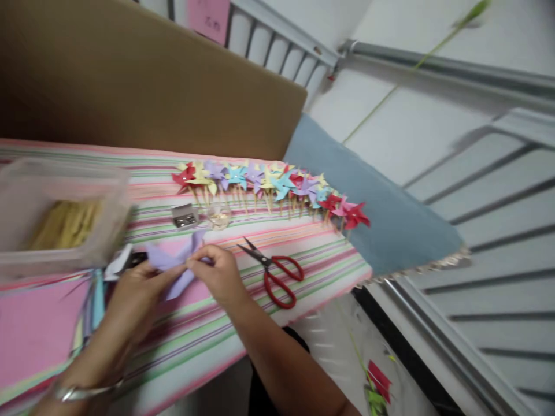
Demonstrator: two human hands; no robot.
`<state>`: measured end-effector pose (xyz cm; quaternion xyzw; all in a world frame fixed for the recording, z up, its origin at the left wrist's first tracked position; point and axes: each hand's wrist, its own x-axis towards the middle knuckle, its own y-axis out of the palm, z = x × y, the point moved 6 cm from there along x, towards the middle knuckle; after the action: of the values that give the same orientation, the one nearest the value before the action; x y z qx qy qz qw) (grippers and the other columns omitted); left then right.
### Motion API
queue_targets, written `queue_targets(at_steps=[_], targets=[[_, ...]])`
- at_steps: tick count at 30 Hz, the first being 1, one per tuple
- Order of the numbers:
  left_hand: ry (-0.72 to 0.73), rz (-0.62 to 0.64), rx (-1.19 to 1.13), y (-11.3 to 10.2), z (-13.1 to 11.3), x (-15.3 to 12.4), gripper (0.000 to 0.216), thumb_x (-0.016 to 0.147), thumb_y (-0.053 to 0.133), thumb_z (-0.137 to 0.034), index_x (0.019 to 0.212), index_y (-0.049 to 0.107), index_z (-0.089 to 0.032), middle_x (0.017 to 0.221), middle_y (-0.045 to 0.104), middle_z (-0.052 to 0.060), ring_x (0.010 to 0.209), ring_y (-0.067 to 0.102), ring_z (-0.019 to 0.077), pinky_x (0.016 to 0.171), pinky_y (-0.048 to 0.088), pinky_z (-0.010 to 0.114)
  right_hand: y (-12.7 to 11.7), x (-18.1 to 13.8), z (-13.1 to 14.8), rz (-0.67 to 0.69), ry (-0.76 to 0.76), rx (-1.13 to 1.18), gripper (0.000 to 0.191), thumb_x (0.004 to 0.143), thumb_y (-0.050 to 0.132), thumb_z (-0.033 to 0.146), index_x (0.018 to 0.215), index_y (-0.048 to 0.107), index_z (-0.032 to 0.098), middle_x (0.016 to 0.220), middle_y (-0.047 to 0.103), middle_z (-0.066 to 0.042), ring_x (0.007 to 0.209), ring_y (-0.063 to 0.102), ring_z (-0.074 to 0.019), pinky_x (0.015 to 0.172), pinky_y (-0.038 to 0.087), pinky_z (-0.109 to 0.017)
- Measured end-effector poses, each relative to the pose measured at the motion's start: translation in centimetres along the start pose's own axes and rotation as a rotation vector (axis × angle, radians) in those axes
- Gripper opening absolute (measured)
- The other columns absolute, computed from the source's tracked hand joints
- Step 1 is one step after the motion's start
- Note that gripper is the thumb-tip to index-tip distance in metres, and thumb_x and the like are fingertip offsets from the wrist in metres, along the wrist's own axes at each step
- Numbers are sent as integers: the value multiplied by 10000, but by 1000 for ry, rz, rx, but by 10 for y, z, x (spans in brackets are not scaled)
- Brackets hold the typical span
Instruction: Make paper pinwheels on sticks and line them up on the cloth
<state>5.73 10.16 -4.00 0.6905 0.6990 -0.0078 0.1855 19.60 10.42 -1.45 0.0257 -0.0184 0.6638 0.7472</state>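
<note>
A purple paper pinwheel is between my two hands, its arms folded in toward the middle. My left hand grips its lower left side with thumb and fingers. At the centre, my right hand pinches the folded paper; whether a small pin is in that pinch is hidden. Pink paper lies beneath. Just beyond the hands are a small grey box with metal bits and a clear round dish with tiny pieces. Scissors with red handles rest right of my right hand, blades apart.
Several finished pinwheels on sticks line the far side of the striped tablecloth. A clear plastic tub of wooden sticks stands left, behind stacked coloured paper. A brown board rises behind; white railings stand right.
</note>
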Motion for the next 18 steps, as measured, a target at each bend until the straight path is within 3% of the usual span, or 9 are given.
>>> queue_targets(at_steps=[3,10,18], targets=[[-60,-13,-125,4,3,0,241,509,844,-277,695,726,-180,687,722,16,627,626,146,643,489,259,-1,-1,3,17,27,-12,64,652,665,242,619,631,199,632,621,20,635,568,-143,651,464,-260],[-49,57,-206,11,0,-3,236,540,837,-236,745,742,-170,740,736,26,665,633,135,680,484,243,-1,-2,3,36,61,-4,79,648,673,238,627,618,185,637,623,14,625,566,-143,643,449,-264],[-34,53,-207,12,-3,-4,225,524,845,-225,720,745,-180,645,706,-9,604,602,108,608,461,202,-1,-2,-1,31,76,2,93,634,672,256,628,614,183,645,628,12,637,562,-147,650,443,-267]])
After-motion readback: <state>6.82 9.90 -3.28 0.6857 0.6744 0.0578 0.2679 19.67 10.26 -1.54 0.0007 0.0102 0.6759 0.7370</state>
